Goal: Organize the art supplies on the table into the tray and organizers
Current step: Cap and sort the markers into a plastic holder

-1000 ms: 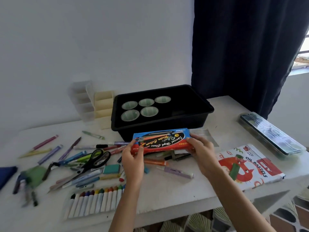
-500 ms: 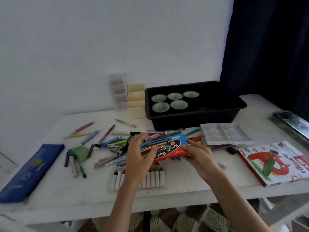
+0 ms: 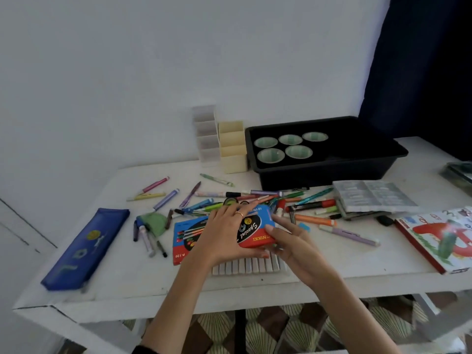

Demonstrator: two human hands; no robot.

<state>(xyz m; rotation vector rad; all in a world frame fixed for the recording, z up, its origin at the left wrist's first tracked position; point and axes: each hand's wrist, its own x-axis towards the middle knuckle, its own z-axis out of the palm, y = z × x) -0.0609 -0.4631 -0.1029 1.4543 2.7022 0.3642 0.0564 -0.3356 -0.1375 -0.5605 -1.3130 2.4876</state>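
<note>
A blue and red water-colour box (image 3: 255, 229) is held low over the white table (image 3: 332, 267), above a row of white-barrelled markers (image 3: 250, 266). My left hand (image 3: 222, 233) lies flat over its left and middle part. My right hand (image 3: 286, 241) grips its right end. The box's left part (image 3: 187, 236) rests on the table. Loose pens and markers (image 3: 306, 205) lie scattered behind the box. A black tray (image 3: 332, 169) with several green cups (image 3: 270, 155) stands at the back. Beside the tray stand a cream organizer (image 3: 232, 149) and a clear organizer (image 3: 207, 136).
A blue pencil case (image 3: 86, 249) lies at the left. An oil pastels box (image 3: 439, 238) sits at the right edge, a clear plastic palette (image 3: 373, 198) behind it. A green pouch (image 3: 153, 222) with several pens lies left of the box. The table's front edge is near.
The view has swung left and down. My hands have lowered the water-colour box from in front of the tray to just above the table, over the row of markers.
</note>
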